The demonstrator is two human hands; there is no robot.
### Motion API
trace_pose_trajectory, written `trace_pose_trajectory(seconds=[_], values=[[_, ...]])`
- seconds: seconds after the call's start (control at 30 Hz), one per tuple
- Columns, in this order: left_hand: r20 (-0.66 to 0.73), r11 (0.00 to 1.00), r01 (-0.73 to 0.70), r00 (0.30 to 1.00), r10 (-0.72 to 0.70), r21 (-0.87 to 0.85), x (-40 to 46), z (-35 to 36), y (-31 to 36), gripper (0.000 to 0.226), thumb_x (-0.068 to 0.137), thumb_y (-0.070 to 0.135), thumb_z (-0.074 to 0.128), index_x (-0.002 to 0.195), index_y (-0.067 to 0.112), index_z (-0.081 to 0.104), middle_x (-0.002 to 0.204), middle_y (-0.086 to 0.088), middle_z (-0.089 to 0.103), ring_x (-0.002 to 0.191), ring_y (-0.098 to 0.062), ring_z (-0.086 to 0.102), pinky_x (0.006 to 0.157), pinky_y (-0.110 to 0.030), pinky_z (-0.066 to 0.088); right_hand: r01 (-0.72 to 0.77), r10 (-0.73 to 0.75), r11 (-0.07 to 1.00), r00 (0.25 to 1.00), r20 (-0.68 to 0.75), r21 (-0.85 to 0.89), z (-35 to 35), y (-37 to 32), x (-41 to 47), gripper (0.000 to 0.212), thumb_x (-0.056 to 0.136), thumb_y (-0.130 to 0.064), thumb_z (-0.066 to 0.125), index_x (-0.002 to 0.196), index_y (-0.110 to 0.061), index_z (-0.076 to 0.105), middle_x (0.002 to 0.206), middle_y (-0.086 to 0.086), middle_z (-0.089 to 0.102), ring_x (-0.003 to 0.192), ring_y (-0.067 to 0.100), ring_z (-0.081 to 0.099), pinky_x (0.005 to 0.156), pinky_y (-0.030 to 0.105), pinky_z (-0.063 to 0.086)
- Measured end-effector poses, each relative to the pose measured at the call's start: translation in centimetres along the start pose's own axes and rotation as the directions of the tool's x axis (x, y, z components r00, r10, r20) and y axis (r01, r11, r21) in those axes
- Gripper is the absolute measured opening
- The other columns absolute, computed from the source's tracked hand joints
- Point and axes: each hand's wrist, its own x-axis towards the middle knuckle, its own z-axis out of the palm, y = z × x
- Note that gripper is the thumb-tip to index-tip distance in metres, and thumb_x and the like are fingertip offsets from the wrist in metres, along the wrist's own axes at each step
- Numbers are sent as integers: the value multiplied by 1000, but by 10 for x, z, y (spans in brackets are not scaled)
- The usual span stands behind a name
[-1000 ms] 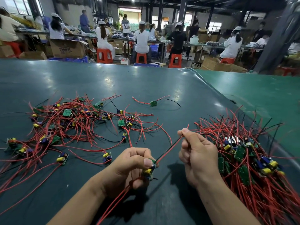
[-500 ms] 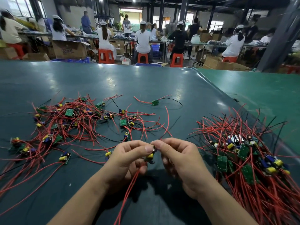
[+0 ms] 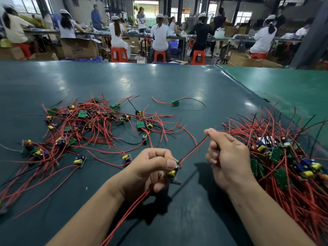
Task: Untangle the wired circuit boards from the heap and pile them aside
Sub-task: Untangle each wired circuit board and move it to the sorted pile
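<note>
My left hand [image 3: 152, 167] pinches a small circuit board [image 3: 173, 173] with a yellow capacitor, low in the middle of the view. Red wires trail from it down toward me. My right hand [image 3: 225, 155] pinches the board's red and black wire pair [image 3: 193, 150] and holds it taut, up and to the right of the board. A loose tangled heap of wired boards [image 3: 92, 125] spreads over the left of the dark green table [image 3: 159, 82]. On the right lies a dense pile of wired boards [image 3: 284, 162], just beyond my right hand.
One single board with a red and a black wire [image 3: 175, 103] lies alone behind the heap. A lighter green table section [image 3: 284, 84] joins on the right. Beyond the far edge, people sit on red stools [image 3: 119, 54] at long benches, among cardboard boxes.
Half a second ago both hands met at the board. My right hand has since slid up and to the right along the wire pair, pulling it straight; my left hand stays on the board.
</note>
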Motion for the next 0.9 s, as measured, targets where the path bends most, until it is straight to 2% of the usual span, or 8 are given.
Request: trace_pose_trajectory(seconds=[0.1,0.2,0.3,0.4,0.47,0.57,0.8,0.9], values=[[45,994,-15,999,20,-108,-3,-5,1,21,49,12,80,57,10,62,61,-13,54,30,-9,40,32,-12,33,45,-40,997,996,-75,65,-5,0,5,20,96,-11,57,78,-9,63,48,-5,45,32,4,29,33,14,22],[21,976,-84,996,90,-202,-5,-7,6,42,41,29,94,71,8,73,59,-8,61,42,-11,55,41,-17,42,58,-64,996,994,-90,-63,-10,-4,8,17,97,-14,58,80,-10,62,51,-3,47,34,5,32,34,15,24],[-140,945,-182,979,148,-273,-2,-10,12,55,38,34,97,86,15,77,77,-4,71,63,-9,59,58,-17,48,78,-43,957,991,129,-280,-4,2,-6,9,91,-9,65,83,-14,67,55,1,55,37,7,38,34,17,30],[-156,874,-227,972,176,-429,-1,-12,14,78,41,17,97,110,0,65,95,-11,73,71,-14,68,63,-21,56,167,32,902,893,449,-398,8,10,-26,15,84,-15,73,95,-25,75,63,3,65,42,10,45,38,18,35],[-170,881,-255,964,203,-398,0,-10,13,63,46,9,93,103,2,69,101,-12,72,74,-15,70,66,-23,58,143,56,918,877,478,-370,13,11,-33,23,73,-31,76,96,-27,76,67,3,67,40,11,45,37,18,35],[-220,909,-268,954,204,-319,3,-3,8,25,63,-4,71,82,12,74,90,-10,71,70,-16,69,66,-24,58,-3,76,975,944,321,-223,16,10,-31,27,68,-37,72,83,-15,76,66,2,65,37,10,43,33,16,31],[-161,961,-170,977,137,-217,5,7,2,30,71,-2,72,99,8,67,89,-17,68,72,-22,69,68,-27,58,-10,44,988,975,216,-155,17,10,-29,11,85,-17,67,78,-12,74,64,2,62,40,10,45,33,18,31],[-284,946,-280,932,227,-163,9,7,-2,20,70,3,73,89,6,69,81,-13,69,68,-18,69,66,-23,57,-26,54,992,973,224,-127,18,13,-30,12,87,-14,64,82,-10,74,67,4,64,41,11,48,33,18,34]])
